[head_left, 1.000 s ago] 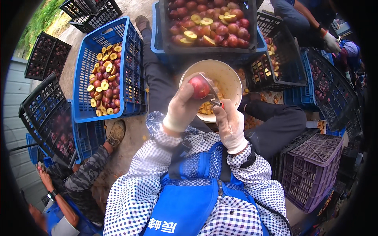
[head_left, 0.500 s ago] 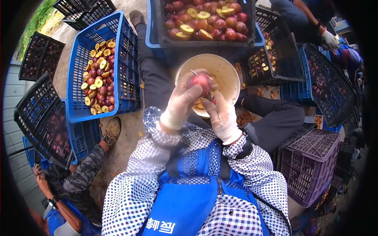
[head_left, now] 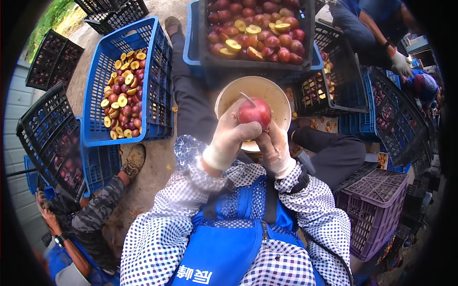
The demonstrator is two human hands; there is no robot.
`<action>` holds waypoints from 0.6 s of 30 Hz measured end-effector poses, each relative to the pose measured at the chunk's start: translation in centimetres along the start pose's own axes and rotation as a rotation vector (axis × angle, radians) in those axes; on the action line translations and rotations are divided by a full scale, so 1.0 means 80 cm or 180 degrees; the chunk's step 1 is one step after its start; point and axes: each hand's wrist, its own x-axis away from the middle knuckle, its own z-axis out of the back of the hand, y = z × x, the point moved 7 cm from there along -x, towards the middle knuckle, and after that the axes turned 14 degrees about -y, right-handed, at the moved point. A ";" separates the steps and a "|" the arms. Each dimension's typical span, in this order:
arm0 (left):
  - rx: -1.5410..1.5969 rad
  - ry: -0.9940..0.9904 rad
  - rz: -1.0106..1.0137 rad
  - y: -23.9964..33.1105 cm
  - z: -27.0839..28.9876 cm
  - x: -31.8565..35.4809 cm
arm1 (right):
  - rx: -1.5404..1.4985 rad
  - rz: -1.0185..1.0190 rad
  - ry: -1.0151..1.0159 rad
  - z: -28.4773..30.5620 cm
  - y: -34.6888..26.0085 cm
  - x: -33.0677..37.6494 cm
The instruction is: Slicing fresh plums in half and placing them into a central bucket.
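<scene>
One red plum [head_left: 255, 113] sits at the centre of the frame, pinched between both gloved hands above a cream bowl [head_left: 276, 97]. The left hand [head_left: 228, 139] comes up from the lower left and wraps its fingers closed over the fruit's left and lower side. A thin metal blade [head_left: 247, 98] slants up and to the left from the top of the fruit beside this hand; which fingers grip it cannot be told. The right hand [head_left: 275, 148] is closed against the fruit from below and to the right, touching it. Both hands are thus equally near, on opposite flanks of the fruit. Further up the frame stands a dark crate [head_left: 305, 28] of whole and halved plums; at upper left, a blue crate [head_left: 157, 81] holds halved plums.
</scene>
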 end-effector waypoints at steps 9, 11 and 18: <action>-0.1578 -0.0139 0.0650 0.019 0.000 -0.005 | -0.0104 -0.0303 -0.0817 0.014 -0.003 0.004; 0.0354 -0.0144 0.0234 -0.002 -0.004 -0.003 | -0.0481 -0.0471 -0.0714 0.000 0.003 0.008; -0.2484 -0.0420 0.0763 0.047 -0.017 -0.014 | -0.0906 -0.0858 -0.0944 0.019 0.015 0.020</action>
